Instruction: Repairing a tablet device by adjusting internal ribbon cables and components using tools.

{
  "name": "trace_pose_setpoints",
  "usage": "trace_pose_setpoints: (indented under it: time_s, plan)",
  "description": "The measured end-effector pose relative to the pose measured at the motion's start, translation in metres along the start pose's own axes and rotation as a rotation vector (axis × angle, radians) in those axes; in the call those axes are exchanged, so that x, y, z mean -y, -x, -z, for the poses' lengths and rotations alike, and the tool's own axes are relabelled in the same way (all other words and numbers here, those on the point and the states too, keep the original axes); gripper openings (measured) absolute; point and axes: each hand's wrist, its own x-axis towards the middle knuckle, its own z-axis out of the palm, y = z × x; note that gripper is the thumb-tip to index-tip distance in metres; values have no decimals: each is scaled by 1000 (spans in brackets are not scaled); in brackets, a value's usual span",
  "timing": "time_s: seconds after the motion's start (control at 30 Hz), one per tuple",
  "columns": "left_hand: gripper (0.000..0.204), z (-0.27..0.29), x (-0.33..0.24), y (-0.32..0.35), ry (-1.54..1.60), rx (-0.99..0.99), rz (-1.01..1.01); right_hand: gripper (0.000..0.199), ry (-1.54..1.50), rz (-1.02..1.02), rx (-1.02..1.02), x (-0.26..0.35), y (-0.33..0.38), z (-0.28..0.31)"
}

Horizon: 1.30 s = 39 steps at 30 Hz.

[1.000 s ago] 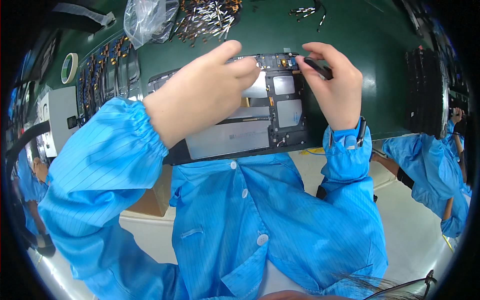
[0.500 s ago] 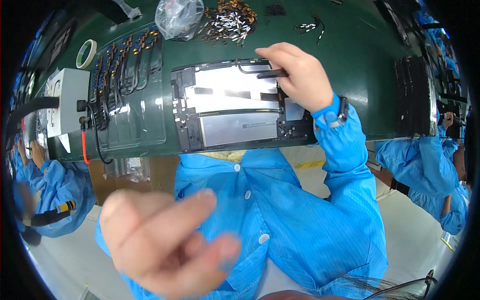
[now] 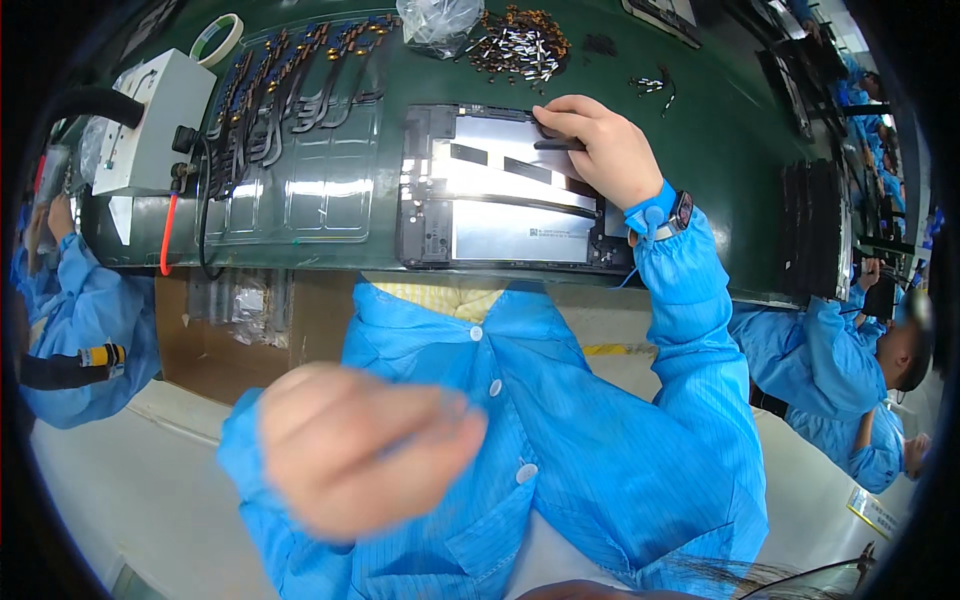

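Note:
An opened tablet point(image 3: 520, 235) lies on the green table in front of me, its silver battery panels, dark strips and black frame exposed. At its upper right edge rests my right hand point(image 3: 615, 150), closed round a slim black tool that looks like tweezers point(image 3: 560, 144). The tool points left over the silver area; its far end is inside my hand. My left hand point(image 3: 365, 450) is raised close in front of my blue coat, away from the table. Motion smears its fingers, and whether anything is between them cannot be made out.
Left of the tablet, a clear plastic tray point(image 3: 335, 238) holds rows of black flex cables point(image 3: 275, 110). Beside it stand a white box point(image 3: 165, 125) and a tape roll point(image 3: 217, 40). Small metal parts point(image 3: 520, 50) are heaped at the back, near a plastic bag point(image 3: 440, 22). Dark panels point(image 3: 815, 230) stand at right.
The view has shifted, so the tablet and table items sit differently in the picture. My left hand has moved slightly right, its fingers more curled. My right hand stays at the tablet's upper right.

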Motion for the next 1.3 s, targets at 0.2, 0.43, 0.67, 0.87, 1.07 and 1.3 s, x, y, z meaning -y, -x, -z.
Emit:
trace_pose_setpoints:
  time_s: [0.2, 0.43, 0.67, 0.87, 1.07, 1.3]
  plan:
    - [33, -94, 35, 46, 923, 272, 645, 48, -84, 4, 179, -14, -12, 13]
    - [46, -144, 55, 66, 1774, 19, 1158, 47, -336, -162, 199, -14, -8, 16]
    - [47, -141, 57, 58, 1945, -117, 1213, 47, -42, 28, 152, 0, 2, 17]
    - [28, -125, 43, 45, 1563, 111, 1124, 35, 135, 18, 217, 26, 6, 19]
    - [22, -188, 33, 26, 1272, -442, 1018, 26, 119, 77, 203, 18, -4, 26]
    - [40, -154, 2, -24, 613, -254, 358, 27, -73, 217, -610, 15, 11, 80]
